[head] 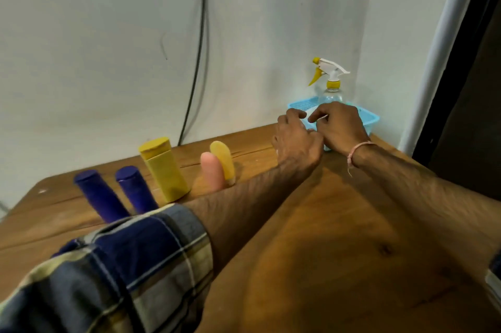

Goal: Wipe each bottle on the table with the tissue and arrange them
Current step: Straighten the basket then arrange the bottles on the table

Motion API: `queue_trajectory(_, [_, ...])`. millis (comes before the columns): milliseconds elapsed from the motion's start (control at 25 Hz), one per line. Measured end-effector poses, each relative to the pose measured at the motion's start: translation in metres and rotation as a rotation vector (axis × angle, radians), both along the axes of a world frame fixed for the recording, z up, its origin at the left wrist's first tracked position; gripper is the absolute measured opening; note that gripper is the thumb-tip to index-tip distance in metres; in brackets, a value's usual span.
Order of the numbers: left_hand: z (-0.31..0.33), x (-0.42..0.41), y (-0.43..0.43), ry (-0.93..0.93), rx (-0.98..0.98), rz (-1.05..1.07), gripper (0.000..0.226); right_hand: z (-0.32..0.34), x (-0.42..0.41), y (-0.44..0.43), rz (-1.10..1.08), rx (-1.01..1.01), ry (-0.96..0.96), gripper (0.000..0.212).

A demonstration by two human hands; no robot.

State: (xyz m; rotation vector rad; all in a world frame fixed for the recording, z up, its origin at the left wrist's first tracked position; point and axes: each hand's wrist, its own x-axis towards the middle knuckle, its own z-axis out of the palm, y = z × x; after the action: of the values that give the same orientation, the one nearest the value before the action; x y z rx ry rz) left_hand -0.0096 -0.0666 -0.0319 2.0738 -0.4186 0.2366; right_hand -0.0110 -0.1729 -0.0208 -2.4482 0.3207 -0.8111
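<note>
Several bottles stand in a row on the wooden table (339, 237): two dark blue ones (99, 194) (135, 187), a mustard-yellow one (164, 170), a pink one (212, 172) and a slim yellow one (223, 161). Both my hands reach into the light blue basket (370, 118) at the back right. My right hand (340, 124) pinches a white tissue (311, 113) with thumb and forefinger. My left hand (294, 137) rests beside it with fingers curled at the basket's edge; its grip is hidden.
A clear spray bottle (330, 80) with a yellow and white trigger stands in the basket. A black cable (199, 48) hangs down the white wall behind the table. A white pole (433, 53) rises at the right.
</note>
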Motion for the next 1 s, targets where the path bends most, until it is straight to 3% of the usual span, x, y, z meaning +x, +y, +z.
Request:
queue_trajectory(120, [-0.001, -0.035, 0.045, 0.103, -0.289, 0.068, 0.039, -0.006, -0.023, 0.048, 0.14, 0.284, -0.024, 0.018])
queue_trajectory(240, [-0.005, -0.066, 0.091, 0.107, -0.357, 0.157, 0.029, -0.014, -0.033, 0.091, 0.262, 0.435, 0.041, 0.011])
queue_trajectory(320, [-0.004, -0.078, 0.124, 0.047, -0.279, 0.188, 0.03, -0.017, -0.035, 0.116, 0.298, 0.423, 0.035, 0.019])
queue_trajectory(400, [0.01, -0.078, 0.154, 0.012, -0.183, 0.156, 0.028, -0.017, -0.033, 0.136, 0.333, 0.235, 0.049, 0.034])
queue_trajectory(520, [0.049, -0.058, 0.188, -0.085, 0.173, 0.053, 0.024, -0.008, -0.024, 0.153, 0.383, -0.064, 0.11, 0.044])
queue_trajectory(640, [0.083, -0.031, 0.201, -0.232, 0.803, -0.003, 0.029, 0.0, -0.009, 0.16, 0.351, -0.113, 0.189, 0.052])
queue_trajectory(720, [0.086, -0.012, 0.201, -0.271, 1.075, -0.043, 0.032, -0.004, -0.002, 0.165, 0.324, -0.105, 0.249, 0.065])
queue_trajectory(840, [0.079, 0.01, 0.196, -0.227, 1.266, -0.139, 0.037, -0.016, 0.011, 0.167, 0.305, -0.017, 0.247, 0.067])
queue_trajectory(1000, [0.073, 0.034, 0.193, -0.297, 1.308, -0.275, 0.035, -0.037, 0.026, 0.166, 0.319, 0.099, 0.227, 0.043])
